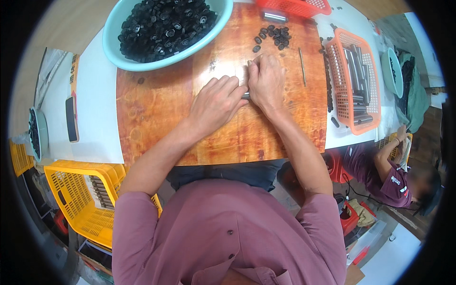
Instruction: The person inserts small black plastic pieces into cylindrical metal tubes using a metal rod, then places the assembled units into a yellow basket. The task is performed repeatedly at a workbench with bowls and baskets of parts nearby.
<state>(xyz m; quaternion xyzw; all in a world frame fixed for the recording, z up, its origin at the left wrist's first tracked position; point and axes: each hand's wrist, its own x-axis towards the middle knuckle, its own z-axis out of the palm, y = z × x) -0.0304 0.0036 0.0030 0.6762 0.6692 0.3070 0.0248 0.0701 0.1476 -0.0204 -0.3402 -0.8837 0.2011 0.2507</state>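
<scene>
A short stretch of metal tube (pixel 245 95) shows between my two hands, low over the wooden board (pixel 160 142). My left hand (pixel 216 101) is closed around the tube from the left. From the right, my right hand (pixel 267 82) curls over the other side of it, thumb pointing away from me. Both tube ends are hidden by my fingers. Beyond my right hand lies a loose group of small black oval plastic caps (pixel 281 35). A thin metal rod (pixel 302 67) rests on the board to its right.
A turquoise basin (pixel 167 64) of black caps stands back left. Another metal tube (pixel 274 17) lies near a red basket (pixel 299 7). At right is an orange basket (pixel 340 85) of tubes; at left, a phone (pixel 72 118) and yellow crate (pixel 82 199). A co-worker (pixel 384 171) sits at right.
</scene>
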